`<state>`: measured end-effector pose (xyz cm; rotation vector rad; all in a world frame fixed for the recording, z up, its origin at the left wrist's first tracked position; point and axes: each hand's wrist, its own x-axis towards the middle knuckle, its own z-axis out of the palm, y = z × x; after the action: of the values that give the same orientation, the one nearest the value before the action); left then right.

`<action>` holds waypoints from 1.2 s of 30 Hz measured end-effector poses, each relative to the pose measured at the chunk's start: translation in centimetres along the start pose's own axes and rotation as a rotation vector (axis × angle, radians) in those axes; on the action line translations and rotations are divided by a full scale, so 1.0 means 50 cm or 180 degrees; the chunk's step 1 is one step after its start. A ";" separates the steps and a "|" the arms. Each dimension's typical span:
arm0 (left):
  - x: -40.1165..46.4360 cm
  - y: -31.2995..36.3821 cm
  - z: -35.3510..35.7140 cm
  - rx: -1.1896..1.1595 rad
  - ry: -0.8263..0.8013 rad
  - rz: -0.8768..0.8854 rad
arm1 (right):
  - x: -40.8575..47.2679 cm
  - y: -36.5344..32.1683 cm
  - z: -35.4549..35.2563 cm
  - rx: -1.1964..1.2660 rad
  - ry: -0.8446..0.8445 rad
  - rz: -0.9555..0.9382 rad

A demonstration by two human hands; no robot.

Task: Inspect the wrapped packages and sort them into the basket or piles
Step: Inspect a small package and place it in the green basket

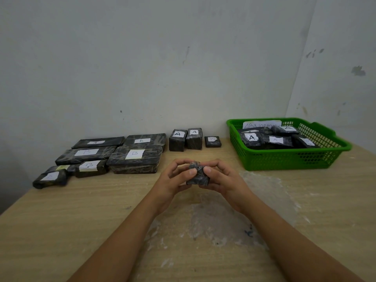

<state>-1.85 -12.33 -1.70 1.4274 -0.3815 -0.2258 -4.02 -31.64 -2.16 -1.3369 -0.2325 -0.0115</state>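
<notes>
Fingers (192,171) of both hands pinch one small black wrapped package (198,175) above the desk (81,210), under inspection. Several packages already fill the green basket (293,157); labelled piles (114,153) line the wall.

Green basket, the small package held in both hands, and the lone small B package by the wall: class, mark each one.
green basket (293,159): head view, front mesh wall.
small held package (198,176): head view, its wrapped front face.
lone small B package (212,141): head view, top face.
</notes>
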 end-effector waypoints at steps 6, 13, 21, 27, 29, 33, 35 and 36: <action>0.001 0.009 0.010 -0.0094 0.0183 -0.0334 | 0.000 0.008 -0.005 -0.0392 -0.0122 -0.0129; 0.006 0.003 0.001 -0.0358 0.0245 -0.0267 | -0.002 0.008 -0.008 -0.0641 -0.0423 -0.0160; 0.010 -0.011 -0.008 -0.0200 -0.0129 -0.0040 | 0.013 0.005 -0.008 -0.0232 0.0369 -0.0069; 0.002 0.002 -0.003 0.0120 -0.0159 0.0048 | 0.012 -0.010 -0.019 -0.0401 0.0320 -0.0277; -0.001 0.008 0.001 0.0199 -0.0108 -0.0080 | 0.011 -0.013 -0.018 -0.0405 0.0226 -0.0363; -0.002 0.009 0.008 0.0329 -0.0143 -0.0337 | 0.011 -0.006 -0.015 -0.0697 0.0079 -0.0555; -0.002 0.009 0.011 0.0409 -0.0121 -0.0382 | 0.009 -0.006 -0.012 -0.0867 -0.0001 -0.0634; -0.003 0.009 0.011 0.0414 -0.0109 -0.0408 | 0.007 -0.005 -0.010 -0.0935 -0.0041 -0.0670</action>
<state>-2.24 -12.71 -1.20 1.5797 -0.3377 -0.3348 -3.64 -32.15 -1.96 -1.5993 -0.3932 -0.2215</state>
